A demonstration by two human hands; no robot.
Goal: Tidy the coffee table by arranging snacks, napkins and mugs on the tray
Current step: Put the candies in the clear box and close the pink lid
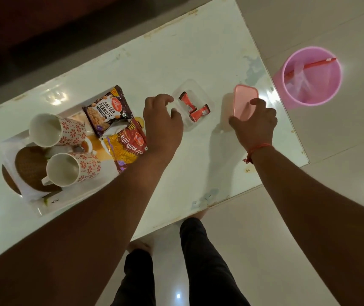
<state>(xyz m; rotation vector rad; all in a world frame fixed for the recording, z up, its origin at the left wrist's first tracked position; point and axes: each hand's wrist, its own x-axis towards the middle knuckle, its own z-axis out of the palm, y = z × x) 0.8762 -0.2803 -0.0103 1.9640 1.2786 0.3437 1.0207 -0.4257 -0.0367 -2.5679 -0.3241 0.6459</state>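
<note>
A clear plastic container (201,93) with red-wrapped sweets (199,112) sits mid-table. My left hand (162,124) pinches its left wall between thumb and fingers. To its right lies a pink lid (244,97); my right hand (257,123) grips it, thumb at the near end and fingers over the right side. On the left, a white tray (44,209) holds two patterned mugs (50,130) (70,170), brown round coasters (29,165), white napkins (10,151), a salted peanuts packet (107,110) and a red-yellow sev packet (128,149).
The white table (176,51) runs diagonally, its right edge close to my right wrist. A pink bin (312,77) with a red strip inside stands on the tiled floor beyond that edge. A dark sofa lies along the table's far side. My legs (201,250) stand at the near edge.
</note>
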